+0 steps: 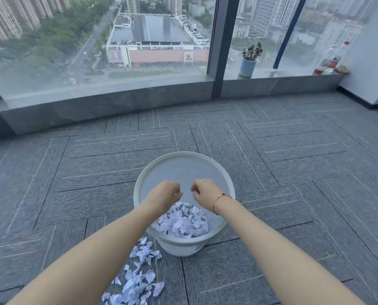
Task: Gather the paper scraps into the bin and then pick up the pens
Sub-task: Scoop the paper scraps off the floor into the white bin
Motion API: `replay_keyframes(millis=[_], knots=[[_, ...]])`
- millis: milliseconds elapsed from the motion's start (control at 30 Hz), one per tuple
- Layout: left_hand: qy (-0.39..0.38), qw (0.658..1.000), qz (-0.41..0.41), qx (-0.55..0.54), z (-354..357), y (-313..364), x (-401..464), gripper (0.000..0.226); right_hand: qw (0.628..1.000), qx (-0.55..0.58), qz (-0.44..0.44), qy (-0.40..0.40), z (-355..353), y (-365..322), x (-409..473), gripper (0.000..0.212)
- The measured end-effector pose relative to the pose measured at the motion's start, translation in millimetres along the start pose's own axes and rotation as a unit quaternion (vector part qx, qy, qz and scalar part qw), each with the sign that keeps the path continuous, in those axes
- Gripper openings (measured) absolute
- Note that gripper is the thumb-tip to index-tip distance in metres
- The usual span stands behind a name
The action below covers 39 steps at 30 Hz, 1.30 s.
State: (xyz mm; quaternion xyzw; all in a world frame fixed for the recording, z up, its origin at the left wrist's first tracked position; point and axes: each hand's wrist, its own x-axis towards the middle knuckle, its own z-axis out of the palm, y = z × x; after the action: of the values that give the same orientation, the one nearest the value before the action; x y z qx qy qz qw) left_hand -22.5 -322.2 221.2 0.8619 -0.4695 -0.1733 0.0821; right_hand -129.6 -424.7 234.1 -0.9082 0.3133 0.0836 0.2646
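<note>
Holding paper scraps [183, 221], white bin [205, 238]

Matt plastic bin [228, 183], rough carpet [293, 172]
</note>
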Motion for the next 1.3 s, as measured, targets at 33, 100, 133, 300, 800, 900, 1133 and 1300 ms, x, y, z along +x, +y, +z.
replay_keyframes(millis=[33, 100, 133, 300, 800, 900, 1133, 1300], knots=[[0.034, 0.999, -0.001, 0.016, -4, 5, -1, 0.030, 1.000, 0.005, 0.001, 0.009, -1, -1, 0, 0.024], [0.081, 0.996, 0.002, 0.044, -9, 10, -3, 0.032, 1.000, 0.000, 0.002, 0.014, -3, -2, -2, 0.023], [0.083, 0.996, 0.002, 0.046, -10, 12, -3, 0.030, 1.000, -0.004, 0.005, 0.012, -2, -2, -3, 0.022], [-0.163, 0.975, 0.011, 0.151, -11, 8, -12, 0.050, 0.996, -0.083, 0.006, -0.041, 0, 3, -10, 0.030], [-0.033, 0.975, 0.037, 0.217, -64, -28, -57, 0.044, 0.988, -0.130, -0.062, -0.061, -19, -36, -53, 0.054], [0.051, 0.988, 0.044, 0.141, -74, -44, -82, 0.033, 0.991, -0.084, -0.079, -0.060, -14, -55, -63, 0.057], [0.053, 0.989, -0.048, 0.132, -81, -109, -138, 0.032, 0.982, -0.100, -0.152, -0.046, 6, -112, -74, 0.050], [0.006, 0.984, -0.127, 0.125, -63, -161, -179, 0.038, 0.968, -0.116, -0.223, 0.008, 36, -153, -75, 0.047]])
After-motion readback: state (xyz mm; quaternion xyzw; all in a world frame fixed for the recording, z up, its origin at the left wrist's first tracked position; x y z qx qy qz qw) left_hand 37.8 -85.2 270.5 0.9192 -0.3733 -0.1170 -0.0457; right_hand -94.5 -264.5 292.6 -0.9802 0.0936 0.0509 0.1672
